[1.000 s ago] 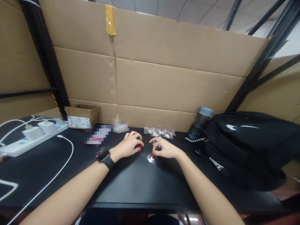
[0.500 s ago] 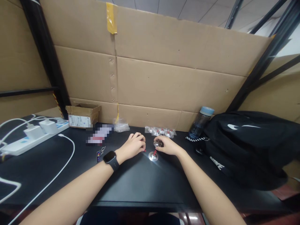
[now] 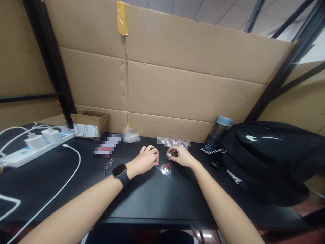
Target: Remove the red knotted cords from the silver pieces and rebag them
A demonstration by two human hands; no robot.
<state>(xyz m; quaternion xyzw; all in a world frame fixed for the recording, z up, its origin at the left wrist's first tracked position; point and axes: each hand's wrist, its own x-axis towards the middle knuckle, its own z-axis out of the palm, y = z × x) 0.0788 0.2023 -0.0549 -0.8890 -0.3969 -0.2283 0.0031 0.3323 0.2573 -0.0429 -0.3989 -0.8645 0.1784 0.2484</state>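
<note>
A silver finger cymbal with a red loop lies on the black table, in front of and between my hands. My right hand has its fingers and thumb closed on a second silver finger cymbal, lifted just above and behind the first one. My left hand, with a dark watch on the wrist, is pinched closed to the left of the cymbals. A short red cord end pokes out at its fingertips; the rest of it is hidden.
Behind my hands lie several bagged cymbals and a clear plastic bag. A small carton, a power strip and a keychain are on the left. A bottle and a black backpack stand right.
The cymbal in my right hand has turned and risen slightly, and the thumb has shifted up on it. My left hand has moved a little to the right.
</note>
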